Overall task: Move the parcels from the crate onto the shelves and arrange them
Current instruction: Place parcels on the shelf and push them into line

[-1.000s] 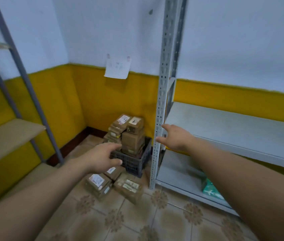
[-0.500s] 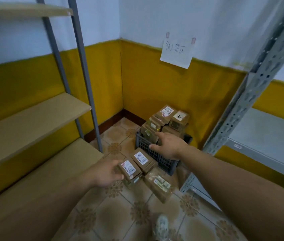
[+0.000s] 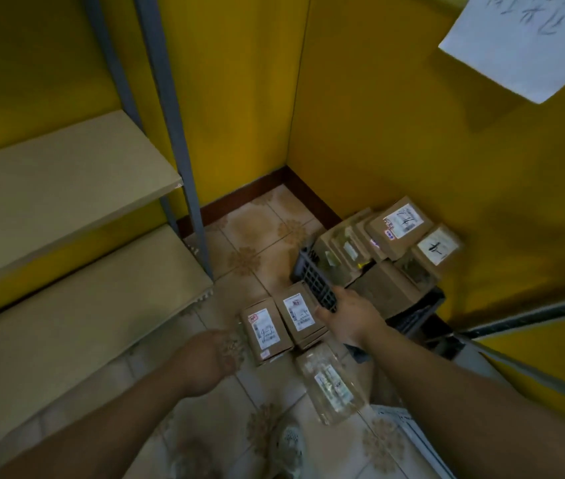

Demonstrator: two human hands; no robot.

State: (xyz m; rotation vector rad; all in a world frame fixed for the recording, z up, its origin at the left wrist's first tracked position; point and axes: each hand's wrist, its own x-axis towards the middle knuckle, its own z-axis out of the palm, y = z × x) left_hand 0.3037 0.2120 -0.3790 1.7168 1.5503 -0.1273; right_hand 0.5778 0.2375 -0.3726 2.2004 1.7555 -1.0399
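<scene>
A dark plastic crate (image 3: 312, 281) stands in the corner, piled with brown cardboard parcels; the top one (image 3: 400, 226) bears a white label. Two labelled parcels (image 3: 265, 331) (image 3: 298, 312) lie side by side on the tiled floor in front of it. Nearer to me lies a clear-wrapped parcel (image 3: 333, 385). My right hand (image 3: 350, 319) is on the crate's near rim, fingers curled over the mesh edge. My left hand (image 3: 212, 357) hovers just left of the floor parcels, fingers loosely apart and blurred, holding nothing.
Beige board shelves, upper (image 3: 67, 181) and lower (image 3: 84, 305), fill the left side, held by a grey post (image 3: 177, 133). A grey metal shelf rail (image 3: 533, 312) runs at the right. A paper sheet (image 3: 523, 39) hangs on the yellow wall. A shoe (image 3: 288, 444) shows below.
My view has dropped and moved closer to the corner. My right hand went from above the crate's parcels to its near rim. My left hand stays beside the floor parcels.
</scene>
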